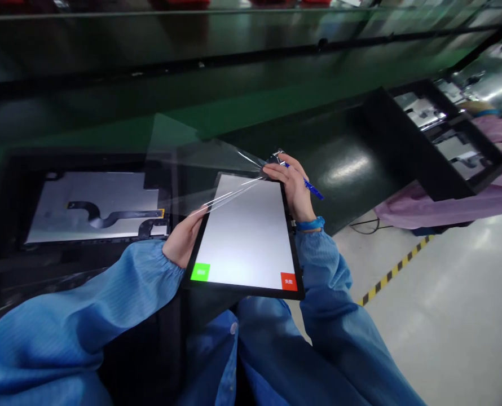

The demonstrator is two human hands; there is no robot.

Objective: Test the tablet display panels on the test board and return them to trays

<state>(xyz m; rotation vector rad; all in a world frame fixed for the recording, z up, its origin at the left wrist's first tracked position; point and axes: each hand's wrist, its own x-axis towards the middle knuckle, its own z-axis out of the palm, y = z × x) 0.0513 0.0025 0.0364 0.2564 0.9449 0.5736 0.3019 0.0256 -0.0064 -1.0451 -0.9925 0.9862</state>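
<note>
Your right hand [290, 189] pinches a corner of clear film [208, 163] lifted off the lit touchscreen panel [245, 231], a blue pen [312, 189] between its fingers; your left hand [184, 237] grips the panel's left edge, just beside a black tray [5, 192].

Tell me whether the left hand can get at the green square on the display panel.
Probably yes: the left hand sits on the panel's edge just above the green square, with nothing between them.
</note>
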